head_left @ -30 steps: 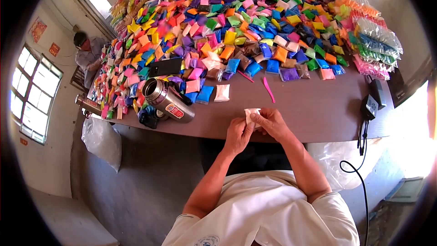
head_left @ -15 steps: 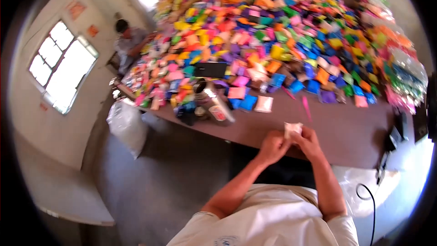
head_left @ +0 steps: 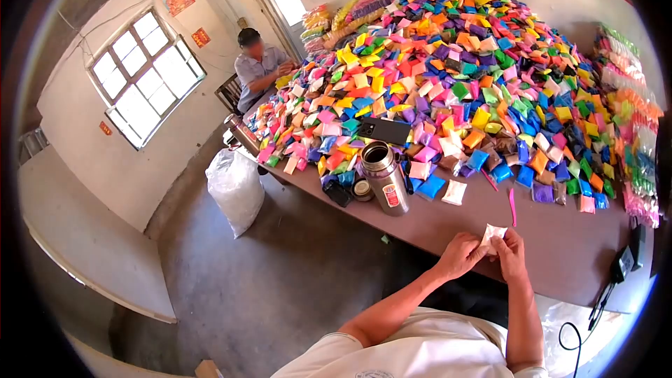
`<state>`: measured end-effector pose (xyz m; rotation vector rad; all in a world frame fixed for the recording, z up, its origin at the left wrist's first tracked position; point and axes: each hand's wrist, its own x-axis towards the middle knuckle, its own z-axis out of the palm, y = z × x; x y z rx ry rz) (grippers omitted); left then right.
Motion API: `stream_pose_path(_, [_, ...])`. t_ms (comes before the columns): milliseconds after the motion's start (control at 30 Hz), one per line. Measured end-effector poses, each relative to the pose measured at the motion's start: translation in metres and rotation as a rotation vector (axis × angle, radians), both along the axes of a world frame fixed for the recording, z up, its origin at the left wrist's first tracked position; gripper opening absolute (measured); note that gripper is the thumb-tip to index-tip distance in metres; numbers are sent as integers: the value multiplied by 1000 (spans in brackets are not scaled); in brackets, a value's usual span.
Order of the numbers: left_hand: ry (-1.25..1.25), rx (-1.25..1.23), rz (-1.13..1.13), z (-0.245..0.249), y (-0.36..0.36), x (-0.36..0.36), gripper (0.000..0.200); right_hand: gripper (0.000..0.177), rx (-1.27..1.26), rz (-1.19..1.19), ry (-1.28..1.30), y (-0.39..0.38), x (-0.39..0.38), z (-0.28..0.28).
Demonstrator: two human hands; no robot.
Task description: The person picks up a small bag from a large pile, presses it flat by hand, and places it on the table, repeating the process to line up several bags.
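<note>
A small pale, whitish packet (head_left: pixel 494 232) is pinched between both hands, just over the table's front edge. My left hand (head_left: pixel 460 256) grips its left side with closed fingers. My right hand (head_left: pixel 510 255) closes on its right side, the thumb lying across its face. Beyond the hands, a pink plastic strip (head_left: pixel 512 207) lies on the brown table (head_left: pixel 448 221). Another whitish packet (head_left: pixel 454 192) lies flat, left of that strip. Behind it rises a large heap of small coloured packets (head_left: pixel 448 70).
An open steel flask (head_left: pixel 389 185) stands left of my hands, its lid (head_left: pixel 363 190) beside it. A dark phone (head_left: pixel 384 131) rests on the heap. Black adapters with cables (head_left: pixel 620 266) lie at right. A co-worker (head_left: pixel 259 70) sits at the far left, near a white plastic sack (head_left: pixel 236 192).
The view has swung, so everything sits lower and further right in the picture, and it is sharper now. Both hands still hold the whitish packet.
</note>
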<state>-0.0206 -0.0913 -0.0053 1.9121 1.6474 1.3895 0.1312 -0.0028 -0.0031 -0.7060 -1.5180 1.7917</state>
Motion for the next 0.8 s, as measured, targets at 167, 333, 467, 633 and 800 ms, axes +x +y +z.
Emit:
stream_pose_path(167, [20, -55, -19, 2, -3, -3, 36, 17, 7, -11, 53, -7, 0, 7])
stream_pose_path(333, [-4, -36, 9, -1, -1, 0, 35, 18, 28, 117, 51, 1, 5, 6])
stream_pose_path(467, [-31, -60, 10, 1, -2, 0, 35, 19, 12, 114, 40, 3, 5, 1])
stream_pose_path(633, [-34, -87, -46, 11, -5, -1, 35, 17, 12, 116, -8, 2, 7, 5])
stream_pose_path(800, [-64, -48, -52, 14, -6, 0, 37, 21, 23, 129, -86, 2, 5, 5])
